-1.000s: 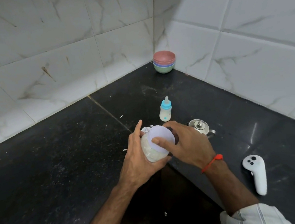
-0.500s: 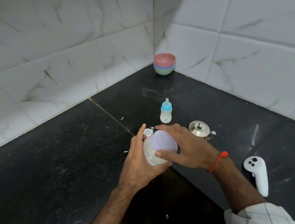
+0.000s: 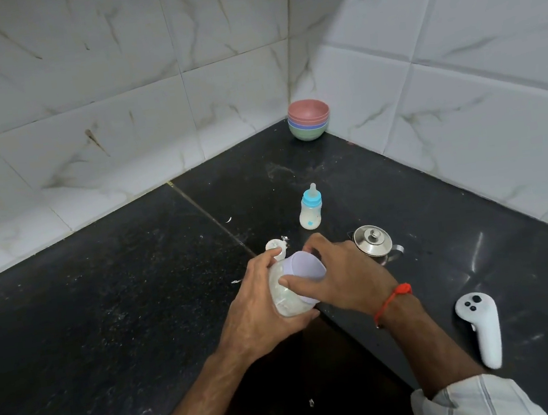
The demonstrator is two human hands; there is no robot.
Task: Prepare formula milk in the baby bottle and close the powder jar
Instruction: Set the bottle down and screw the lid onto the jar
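My left hand [image 3: 260,307] grips the clear powder jar [image 3: 285,300], held tilted above the black counter. My right hand [image 3: 338,277] has its fingers around the jar's lilac lid [image 3: 304,267], which sits on the jar's mouth. The baby bottle [image 3: 310,208], with a blue collar, a teat and white milk inside, stands upright on the counter beyond my hands. A small white round piece [image 3: 275,245] lies on the counter just behind my left thumb.
A steel pot with a knobbed lid [image 3: 374,245] stands right of my right hand. A stack of coloured bowls [image 3: 309,123] sits in the tiled corner. A white controller [image 3: 480,326] lies at the right. The black counter [image 3: 106,314] meets tiled walls on two sides.
My right hand has turned on the lilac lid, its fingers shifting around the rim. The jar stays in my left hand at about the same place.
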